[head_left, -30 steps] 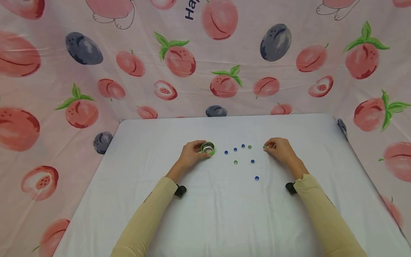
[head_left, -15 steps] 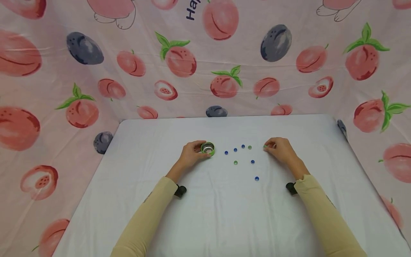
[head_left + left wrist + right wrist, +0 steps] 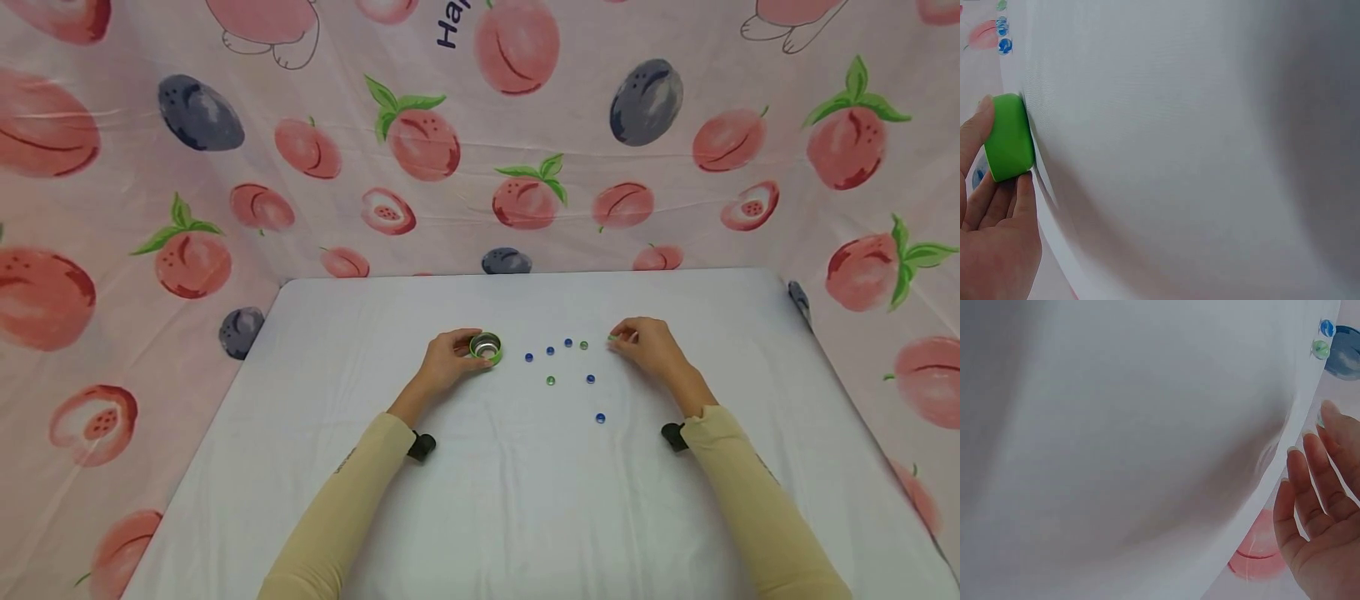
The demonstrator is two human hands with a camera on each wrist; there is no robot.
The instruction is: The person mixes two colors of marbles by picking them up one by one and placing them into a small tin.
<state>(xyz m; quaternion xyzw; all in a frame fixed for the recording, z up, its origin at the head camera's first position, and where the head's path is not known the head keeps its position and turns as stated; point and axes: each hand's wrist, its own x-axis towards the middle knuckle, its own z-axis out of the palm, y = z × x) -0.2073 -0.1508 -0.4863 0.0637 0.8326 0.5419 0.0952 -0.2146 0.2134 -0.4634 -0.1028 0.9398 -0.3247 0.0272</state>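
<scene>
My left hand (image 3: 446, 355) grips the side of a small round green container (image 3: 486, 348) with a shiny metal inside, thumb on the near side and fingers on the far side. In the left wrist view the container's green outer wall (image 3: 1009, 139) shows between thumb and fingers. My right hand (image 3: 648, 345) pinches a green glass marble (image 3: 612, 337) between thumb and forefinger; the fingers mostly cover it in the right wrist view, where the other fingers (image 3: 1310, 487) stay spread. Between the hands lie several blue marbles (image 3: 590, 379) and two green marbles (image 3: 551, 381).
A white cloth-covered table (image 3: 510, 517) lies under everything. Fruit-print curtains (image 3: 420, 200) stand behind it and at both sides. The nearest loose marble to my right hand is a green one (image 3: 583, 345); one blue marble (image 3: 600, 418) lies closest to the front.
My right hand has moved slightly left and up in the head view, carrying the pinched green marble. The left hand and the container have stayed in place.
</scene>
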